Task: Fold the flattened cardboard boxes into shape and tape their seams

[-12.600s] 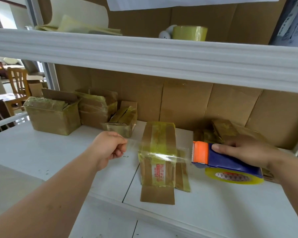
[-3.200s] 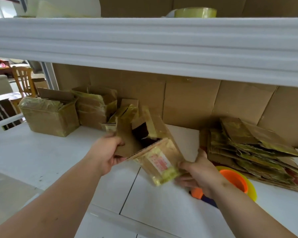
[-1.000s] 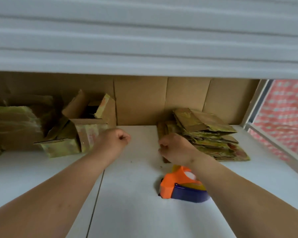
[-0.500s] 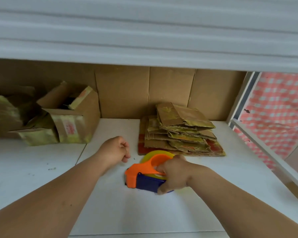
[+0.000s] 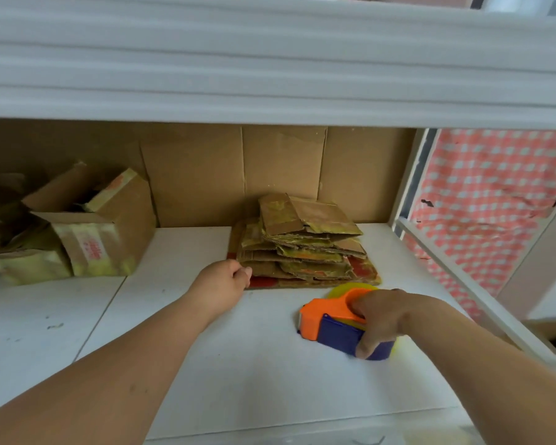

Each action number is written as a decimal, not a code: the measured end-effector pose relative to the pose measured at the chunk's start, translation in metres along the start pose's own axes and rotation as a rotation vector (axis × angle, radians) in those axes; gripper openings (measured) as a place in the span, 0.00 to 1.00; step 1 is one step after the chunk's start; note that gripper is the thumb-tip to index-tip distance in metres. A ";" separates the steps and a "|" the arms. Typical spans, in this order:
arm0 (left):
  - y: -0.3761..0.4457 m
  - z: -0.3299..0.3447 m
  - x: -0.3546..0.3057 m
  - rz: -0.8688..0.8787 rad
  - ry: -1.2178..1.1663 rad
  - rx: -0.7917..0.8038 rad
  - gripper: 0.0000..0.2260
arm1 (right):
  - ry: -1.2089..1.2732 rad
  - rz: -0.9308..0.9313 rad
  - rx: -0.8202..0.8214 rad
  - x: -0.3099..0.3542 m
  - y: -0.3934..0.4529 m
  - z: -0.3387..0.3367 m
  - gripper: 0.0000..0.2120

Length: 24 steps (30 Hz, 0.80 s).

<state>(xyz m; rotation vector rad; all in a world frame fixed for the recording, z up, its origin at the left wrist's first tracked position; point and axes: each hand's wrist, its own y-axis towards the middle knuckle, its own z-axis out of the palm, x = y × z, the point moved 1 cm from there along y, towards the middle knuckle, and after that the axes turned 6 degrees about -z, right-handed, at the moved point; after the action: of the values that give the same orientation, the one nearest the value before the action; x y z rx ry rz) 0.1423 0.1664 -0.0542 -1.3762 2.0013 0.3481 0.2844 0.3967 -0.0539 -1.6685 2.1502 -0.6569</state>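
A pile of flattened cardboard boxes with old yellowish tape lies at the back of the white shelf. My left hand is curled at the pile's front left corner; whether it touches the cardboard I cannot tell. My right hand grips the orange and blue tape dispenser, which rests on the shelf in front of the pile, its yellow roll partly hidden under the hand. A folded box with open top flaps stands at the left.
More taped boxes crowd the far left. A cardboard sheet lines the back wall. The upper shelf's white edge hangs low overhead. A white frame bounds the right side, with red checked cloth beyond.
The folded box was set down at the left. My right hand took hold of the tape dispenser and slid it right. My left hand moved forward to the pile's corner.
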 end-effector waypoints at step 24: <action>0.031 -0.011 -0.011 -0.095 -0.144 -0.121 0.12 | -0.073 0.034 -0.509 -0.026 0.103 -0.056 0.30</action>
<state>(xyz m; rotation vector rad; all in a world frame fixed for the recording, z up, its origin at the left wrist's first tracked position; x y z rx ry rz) 0.1129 0.1811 -0.0433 -1.4714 1.8166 0.5175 0.1781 0.4509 -0.0644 -1.8491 2.4203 -0.0282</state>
